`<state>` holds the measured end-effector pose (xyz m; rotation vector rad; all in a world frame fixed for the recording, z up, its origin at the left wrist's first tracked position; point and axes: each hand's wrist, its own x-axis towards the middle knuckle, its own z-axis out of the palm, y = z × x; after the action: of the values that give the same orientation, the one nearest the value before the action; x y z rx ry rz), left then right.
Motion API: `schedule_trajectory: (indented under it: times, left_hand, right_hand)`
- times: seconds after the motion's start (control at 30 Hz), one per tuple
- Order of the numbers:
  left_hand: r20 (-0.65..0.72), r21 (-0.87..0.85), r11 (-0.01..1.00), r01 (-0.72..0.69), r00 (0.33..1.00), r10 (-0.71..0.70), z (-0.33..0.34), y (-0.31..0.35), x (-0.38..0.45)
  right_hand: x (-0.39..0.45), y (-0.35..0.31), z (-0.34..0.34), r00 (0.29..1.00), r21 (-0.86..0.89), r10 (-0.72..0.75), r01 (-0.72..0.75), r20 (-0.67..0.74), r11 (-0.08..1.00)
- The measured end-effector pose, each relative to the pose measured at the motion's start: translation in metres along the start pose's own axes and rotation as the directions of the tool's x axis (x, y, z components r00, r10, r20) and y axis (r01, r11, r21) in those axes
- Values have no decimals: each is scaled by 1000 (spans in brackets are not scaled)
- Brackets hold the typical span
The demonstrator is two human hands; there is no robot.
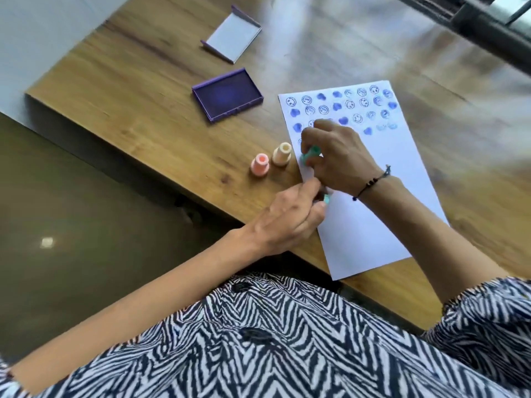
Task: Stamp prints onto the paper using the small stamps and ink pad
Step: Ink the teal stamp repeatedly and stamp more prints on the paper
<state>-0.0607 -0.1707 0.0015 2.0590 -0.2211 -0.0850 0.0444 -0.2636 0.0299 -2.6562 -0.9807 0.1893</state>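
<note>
A white paper (pixel 382 214) lies on the wooden table (pixel 138 90), its upper part filled with several blue smiley and heart prints. My right hand (pixel 342 156) is shut on a teal stamp (pixel 311 154), held tilted at the paper's left edge. Just below it my left hand (pixel 290 219) pinches a small teal piece (pixel 327 199) at the paper's left edge. A pink stamp (pixel 260 165) and a cream stamp (pixel 282 154) stand upright on the table left of the paper. The open purple ink pad (pixel 227 94) sits further up and left.
The ink pad's lid (pixel 233 38) lies open side up near the table's far left. The table's left edge (pixel 115 150) runs diagonally with floor below it. A dark railing (pixel 488 27) crosses the top right corner.
</note>
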Motion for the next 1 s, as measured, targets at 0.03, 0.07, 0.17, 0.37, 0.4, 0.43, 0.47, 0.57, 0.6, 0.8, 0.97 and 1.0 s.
schedule_trajectory:
  times: [0.03, 0.07, 0.17, 0.37, 0.4, 0.43, 0.47, 0.57, 0.6, 0.8, 0.97, 1.0]
  left_hand:
    - [0, -2, 1000, -3, 1000, 3, 0, 0, 0]
    - [3, -4, 1000, -6, 1000, 6, 0, 0, 0]
    - [7, -12, 1000, -6, 1000, 6, 1, 2, -2]
    - [2, -36, 999, 36, 999, -36, 0, 3, 0]
    - [-3, -35, 999, 30, 1000, -31, 1, 2, -1]
    - [-6, -36, 999, 24, 1000, -24, 1, 2, -1]
    - [-5, -37, 999, 21, 1000, -22, 1, 2, -2]
    - [3, -53, 998, 25, 1000, -25, 1, 2, -1]
    - [5, -56, 998, 26, 1000, -25, 1, 2, -1]
    - [-88, -563, 813, 148, 968, -237, -6, 18, 2]
    - [-200, -752, 656, 69, 924, -326, -25, 34, 19]
    - [-209, -759, 647, 71, 915, -345, -27, 36, 22]
  right_hand:
    - [1, 0, -1, 1000, -2, -5, 5, 15, 1000]
    - [2, -1, -2, 1000, -5, -4, 4, 30, 1000]
    - [0, 1, -4, 999, 12, 18, -19, 43, 1000]
    - [-12, 21, -39, 953, 495, 254, -142, -167, 857]
    - [-14, 23, -43, 949, 550, 271, -140, -163, 823]
    - [-16, 23, -45, 947, 584, 279, -139, -157, 800]
    - [-18, 22, -45, 948, 600, 282, -139, -151, 788]
    - [-20, 17, -39, 948, 600, 284, -144, -145, 787]
    - [-21, 15, -38, 948, 592, 281, -141, -150, 794]
    - [-31, 5, -48, 943, 710, 298, -109, -146, 695]
    - [-41, -9, -64, 958, 870, 243, 13, -152, 493]
    - [-41, -12, -64, 961, 872, 230, 22, -153, 489]
